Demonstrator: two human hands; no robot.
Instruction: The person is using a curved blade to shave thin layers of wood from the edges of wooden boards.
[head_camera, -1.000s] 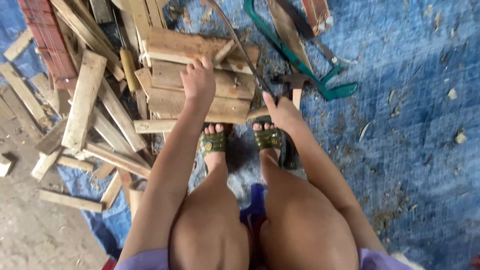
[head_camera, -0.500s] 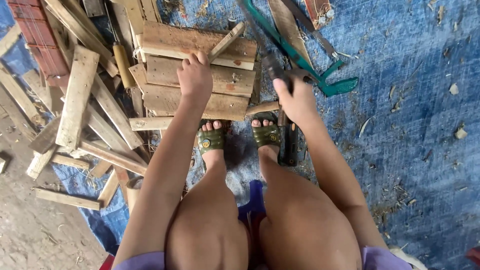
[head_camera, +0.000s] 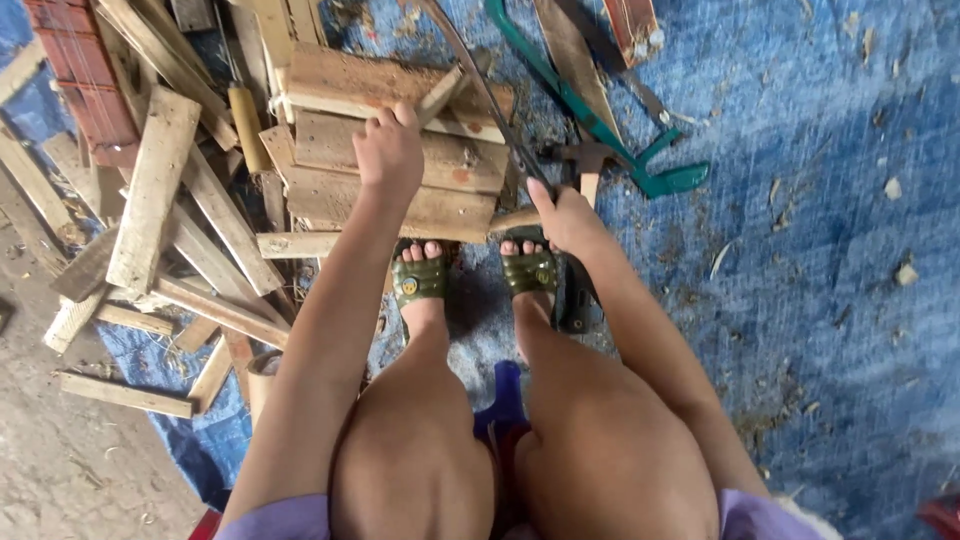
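Though blurred, saw (head_camera: 490, 95) (long axis) diagonal.

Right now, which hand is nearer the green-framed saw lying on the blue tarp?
Right. The right hand sits just left of and below the green-framed saw, beside a hammer. The left hand rests farther left on the stacked wooden planks.

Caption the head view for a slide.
Seated person's left hand steadies stacked wooden boards while right hand grips a hammer on blue tarp.
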